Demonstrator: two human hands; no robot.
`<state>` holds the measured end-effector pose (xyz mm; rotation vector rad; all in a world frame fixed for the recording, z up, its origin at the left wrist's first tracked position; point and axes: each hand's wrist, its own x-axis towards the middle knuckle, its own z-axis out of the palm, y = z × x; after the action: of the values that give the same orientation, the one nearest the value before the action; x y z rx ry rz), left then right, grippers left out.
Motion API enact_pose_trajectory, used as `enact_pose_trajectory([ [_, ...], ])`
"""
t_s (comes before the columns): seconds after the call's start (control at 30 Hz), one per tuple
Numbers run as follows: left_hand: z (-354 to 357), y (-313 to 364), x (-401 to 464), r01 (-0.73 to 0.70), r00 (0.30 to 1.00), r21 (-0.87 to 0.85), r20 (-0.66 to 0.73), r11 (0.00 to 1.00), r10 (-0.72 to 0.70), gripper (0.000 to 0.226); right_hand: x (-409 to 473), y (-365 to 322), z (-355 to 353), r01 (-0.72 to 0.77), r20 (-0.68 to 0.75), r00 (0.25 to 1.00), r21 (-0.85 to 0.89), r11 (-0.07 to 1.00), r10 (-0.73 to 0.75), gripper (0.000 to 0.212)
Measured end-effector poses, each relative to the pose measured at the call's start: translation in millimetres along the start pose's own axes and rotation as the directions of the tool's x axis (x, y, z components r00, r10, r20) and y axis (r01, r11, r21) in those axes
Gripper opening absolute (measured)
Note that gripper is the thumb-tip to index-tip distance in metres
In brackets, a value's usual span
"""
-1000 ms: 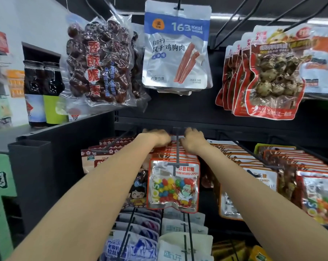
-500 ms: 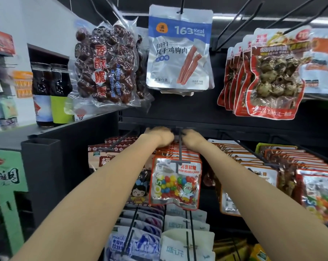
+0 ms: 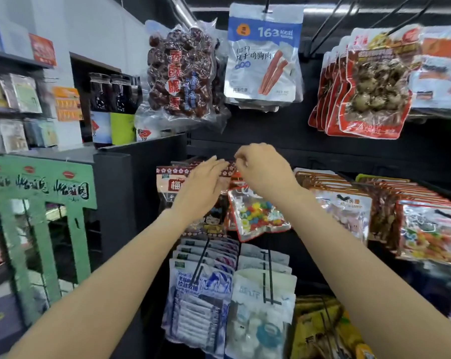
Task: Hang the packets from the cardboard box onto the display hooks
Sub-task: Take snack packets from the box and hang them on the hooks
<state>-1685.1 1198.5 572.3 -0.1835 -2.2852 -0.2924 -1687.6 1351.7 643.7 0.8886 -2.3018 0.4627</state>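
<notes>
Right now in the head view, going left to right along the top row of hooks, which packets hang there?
Dark red dates packet → white and blue chicken strip packet → red quail egg packets → a blurred white and orange packet at the right edge.

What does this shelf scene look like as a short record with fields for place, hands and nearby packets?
place: shop rack of hanging snack packets
left hand: fingers straight, lying on the plum packet
right hand: fingers curled, pinching a packet's top edge
candy packet: below right hand, tilted
above: chicken strip packet, date bag
</notes>
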Motion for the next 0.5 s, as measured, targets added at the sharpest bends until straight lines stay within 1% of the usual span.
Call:
enact_pose_trajectory([
  [0.07, -6, -6, -16, -0.031, 0.997, -0.005, 0.073, 1.0, 0.031, 0.045, -7, -22, 4, 0.114, 0.061, 0.992, -0.161, 0.98, -0.106, 0.024],
  [0.1, -7, -9, -21, -0.059, 0.993, 0.024, 0.106, 0.998, 0.056, 0.046, -10, -31, 7, 0.154, 0.103, 0.985, -0.201, 0.967, -0.136, 0.022],
  [0.17, -10, -14, -31, -0.104, 0.986, 0.092, 0.139, 0.99, 0.09, 0.047, -11, -43, 14, 0.178, 0.187, 0.973, -0.218, 0.96, -0.138, 0.023],
  [0.23, -12, -24, -41, -0.077, 0.993, 0.113, 0.098, 0.991, 0.066, 0.044, -9, -49, 25, 0.155, 0.26, 0.96, -0.19, 0.97, -0.103, 0.026],
  [0.33, -17, -38, -53, 0.052, 0.998, 0.135, -0.027, 0.99, -0.049, 0.034, -8, -47, 46, 0.082, 0.308, 0.951, -0.146, 0.986, -0.033, 0.036],
  [0.37, -18, -41, -54, 0.097, 0.994, 0.146, -0.057, 0.985, -0.089, 0.035, -9, -44, 53, 0.062, 0.317, 0.948, -0.148, 0.987, -0.012, 0.042],
  [0.43, -17, -44, -54, 0.157, 0.987, 0.198, -0.071, 0.968, -0.146, 0.048, -14, -39, 63, 0.032, 0.319, 0.947, -0.179, 0.983, 0.027, 0.053],
  [0.5, -16, -46, -50, 0.163, 0.986, 0.265, -0.03, 0.95, -0.161, 0.072, -19, -33, 70, 0.028, 0.31, 0.949, -0.232, 0.972, 0.047, 0.062],
])
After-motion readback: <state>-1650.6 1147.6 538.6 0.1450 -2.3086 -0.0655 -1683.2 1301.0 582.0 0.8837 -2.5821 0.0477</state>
